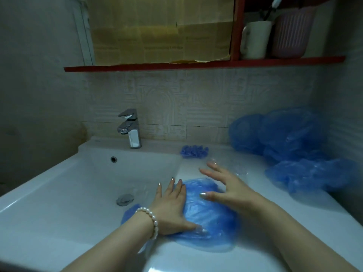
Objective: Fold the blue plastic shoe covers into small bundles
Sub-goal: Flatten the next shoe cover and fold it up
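Note:
A blue plastic shoe cover (212,218) lies spread on the white counter beside the basin. My left hand (172,209), with a pearl bracelet at the wrist, presses flat on its left edge, fingers straight. Over the cover's far side my right hand (224,185) has its fingers spread and its thumb touching the plastic. A small folded blue bundle (194,151) sits at the back of the counter. A heap of loose blue shoe covers (290,146) fills the right corner.
The white basin (82,185) with its drain (125,199) lies to the left, and a chrome tap (131,130) stands behind it. A clear plastic wrapper (233,165) lies beyond my right hand. Above, a red shelf (196,63) carries a white mug (255,40) and a pink basket (290,34).

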`<state>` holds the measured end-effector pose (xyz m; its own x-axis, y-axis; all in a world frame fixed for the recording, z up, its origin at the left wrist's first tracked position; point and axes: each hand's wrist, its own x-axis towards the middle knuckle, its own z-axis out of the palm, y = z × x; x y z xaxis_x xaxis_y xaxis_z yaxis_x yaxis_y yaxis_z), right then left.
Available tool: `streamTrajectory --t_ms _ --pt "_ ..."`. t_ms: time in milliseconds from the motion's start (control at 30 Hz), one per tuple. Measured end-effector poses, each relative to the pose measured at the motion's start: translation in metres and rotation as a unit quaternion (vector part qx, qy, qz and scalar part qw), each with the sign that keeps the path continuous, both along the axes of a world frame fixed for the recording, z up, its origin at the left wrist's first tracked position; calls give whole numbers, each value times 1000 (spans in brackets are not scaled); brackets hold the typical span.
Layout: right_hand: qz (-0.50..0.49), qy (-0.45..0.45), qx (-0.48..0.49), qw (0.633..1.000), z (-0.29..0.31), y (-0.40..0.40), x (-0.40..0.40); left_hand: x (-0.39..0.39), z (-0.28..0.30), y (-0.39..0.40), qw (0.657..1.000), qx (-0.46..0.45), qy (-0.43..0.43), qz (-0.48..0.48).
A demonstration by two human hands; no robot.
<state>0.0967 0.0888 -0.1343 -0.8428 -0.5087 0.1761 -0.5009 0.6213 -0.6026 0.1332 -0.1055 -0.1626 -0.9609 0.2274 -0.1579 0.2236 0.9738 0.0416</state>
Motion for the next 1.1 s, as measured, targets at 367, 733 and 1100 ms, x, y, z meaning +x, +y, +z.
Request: streamTrajectory --t_ms 367,733,1100 --pt "67 -128 194 970 20 22 12 5 1 -9 926 336 168 -34" --pt "54 -213 -37 975 18 40 2 28 13 -4 848 528 23 33" --pt "-78 -208 -125 967 1 20 -8 23 23 -8 699 681 -108 186"
